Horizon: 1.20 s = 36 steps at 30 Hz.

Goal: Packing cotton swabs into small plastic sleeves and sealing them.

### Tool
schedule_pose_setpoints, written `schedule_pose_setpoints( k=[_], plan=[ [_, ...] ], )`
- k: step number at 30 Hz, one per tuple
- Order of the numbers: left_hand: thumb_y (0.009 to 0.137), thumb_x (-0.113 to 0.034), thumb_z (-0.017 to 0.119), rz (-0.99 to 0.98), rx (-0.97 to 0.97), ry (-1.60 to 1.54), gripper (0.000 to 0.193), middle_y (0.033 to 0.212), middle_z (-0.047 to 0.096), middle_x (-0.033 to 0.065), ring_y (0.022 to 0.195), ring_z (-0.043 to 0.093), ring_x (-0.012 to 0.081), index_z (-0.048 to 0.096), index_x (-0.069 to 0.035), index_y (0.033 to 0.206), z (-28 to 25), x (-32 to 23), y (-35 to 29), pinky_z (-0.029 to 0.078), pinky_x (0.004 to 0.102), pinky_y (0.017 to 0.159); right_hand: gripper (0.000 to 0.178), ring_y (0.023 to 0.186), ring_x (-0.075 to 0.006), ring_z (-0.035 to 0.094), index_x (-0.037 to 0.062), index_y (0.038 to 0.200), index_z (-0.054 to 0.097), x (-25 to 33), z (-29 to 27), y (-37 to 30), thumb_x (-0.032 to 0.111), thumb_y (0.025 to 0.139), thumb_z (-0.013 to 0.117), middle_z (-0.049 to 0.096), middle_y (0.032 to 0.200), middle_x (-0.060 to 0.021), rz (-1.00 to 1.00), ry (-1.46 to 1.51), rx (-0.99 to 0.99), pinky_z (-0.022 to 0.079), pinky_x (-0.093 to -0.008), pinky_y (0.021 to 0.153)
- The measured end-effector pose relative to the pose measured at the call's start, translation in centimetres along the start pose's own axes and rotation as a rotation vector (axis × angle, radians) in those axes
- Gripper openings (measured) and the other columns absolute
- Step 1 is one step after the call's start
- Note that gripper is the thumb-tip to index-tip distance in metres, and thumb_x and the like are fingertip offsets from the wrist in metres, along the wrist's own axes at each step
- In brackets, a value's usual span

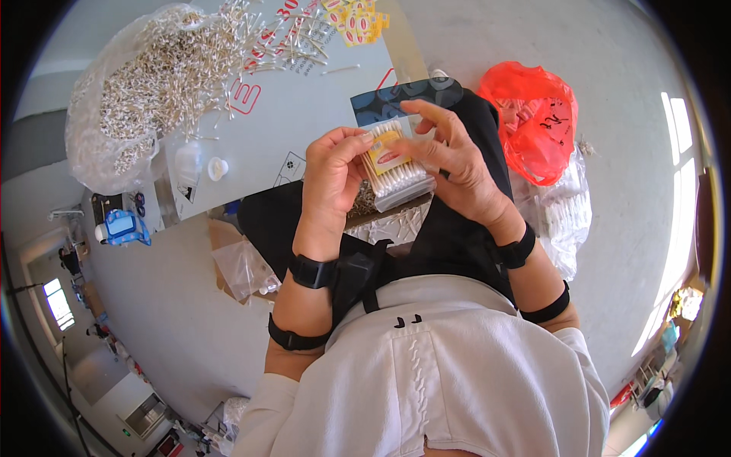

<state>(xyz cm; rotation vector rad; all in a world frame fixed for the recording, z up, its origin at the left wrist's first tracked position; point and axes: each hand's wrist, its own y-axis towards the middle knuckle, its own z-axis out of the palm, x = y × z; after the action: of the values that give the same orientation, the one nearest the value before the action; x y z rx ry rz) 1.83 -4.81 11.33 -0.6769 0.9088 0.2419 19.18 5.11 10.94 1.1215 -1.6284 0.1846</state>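
A small clear plastic box of cotton swabs, packed in rows, is held tilted above my lap. On top of the swabs lies a yellow label card with a red oval. My left hand is closed on the box's left side, thumb at the label's edge. My right hand grips from the right, one finger pressing on the label and the thumb by the box's side. Its other fingers are raised and apart. Below the box, partly hidden by it, more loose swabs lie in a brown container between my legs.
A big clear bag of loose swabs spills over the grey table. Yellow label cards lie at its far edge. A small white cap is nearer. On the right stands a red plastic bag; left of my legs, a cardboard box.
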Motion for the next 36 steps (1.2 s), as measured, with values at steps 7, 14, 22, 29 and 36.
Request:
schedule_pose_setpoints(
  k=[7,14,22,29,36],
  plan=[
    [0.085,-0.004,0.060,0.234,0.068,0.221,0.019,0.101,0.063,0.0065,0.090,0.060,0.0142,0.063,0.005,0.101,0.6,0.0,-1.1,0.050,0.0283,0.076,0.036,0.090,-0.0265,0.058,0.0079,0.099,0.070,0.6,0.1,0.8,-0.001,0.064,0.076,0.066,0.100,-0.0066,0.025,0.059,-0.059,0.048,-0.0346,0.080],
    [0.066,-0.004,0.070,0.698,0.341,0.930,0.034,0.098,0.062,0.0089,0.094,0.060,0.0238,0.064,-0.003,0.099,2.2,-3.2,-2.5,0.047,0.0318,0.080,0.027,0.074,-0.0194,0.058,0.0017,0.097,0.066,1.6,0.3,0.8,0.002,0.072,0.077,0.062,0.085,-0.0081,0.288,0.258,-0.045,0.047,-0.0288,0.066],
    [0.067,0.002,0.067,0.702,0.358,0.915,0.021,0.082,0.060,0.0087,0.072,0.059,0.0224,0.059,0.000,0.086,2.8,-3.2,-2.6,0.049,0.0304,0.066,0.028,0.075,-0.0124,0.054,0.0015,0.099,0.065,1.6,-0.8,0.7,0.001,0.073,0.075,0.061,0.089,-0.0037,0.224,0.275,0.027,0.044,-0.0248,0.067],
    [0.066,0.003,0.065,0.775,0.345,1.020,0.020,0.080,0.059,0.0099,0.070,0.060,0.0250,0.059,0.000,0.084,2.7,-3.1,-2.5,0.049,0.0327,0.065,0.027,0.074,-0.0138,0.054,0.0020,0.096,0.064,1.7,-0.9,1.2,0.002,0.070,0.073,0.059,0.087,-0.0052,0.083,0.186,0.004,0.043,-0.0261,0.063],
    [0.066,0.003,0.066,0.781,0.386,0.984,0.019,0.079,0.060,0.0092,0.069,0.059,0.0250,0.059,0.001,0.083,2.5,-3.3,-2.3,0.049,0.0321,0.063,0.025,0.071,-0.0113,0.051,0.0009,0.093,0.063,1.9,-0.9,1.2,0.003,0.069,0.070,0.055,0.082,-0.0037,0.196,0.219,0.043,0.042,-0.0249,0.060]
  ],
)
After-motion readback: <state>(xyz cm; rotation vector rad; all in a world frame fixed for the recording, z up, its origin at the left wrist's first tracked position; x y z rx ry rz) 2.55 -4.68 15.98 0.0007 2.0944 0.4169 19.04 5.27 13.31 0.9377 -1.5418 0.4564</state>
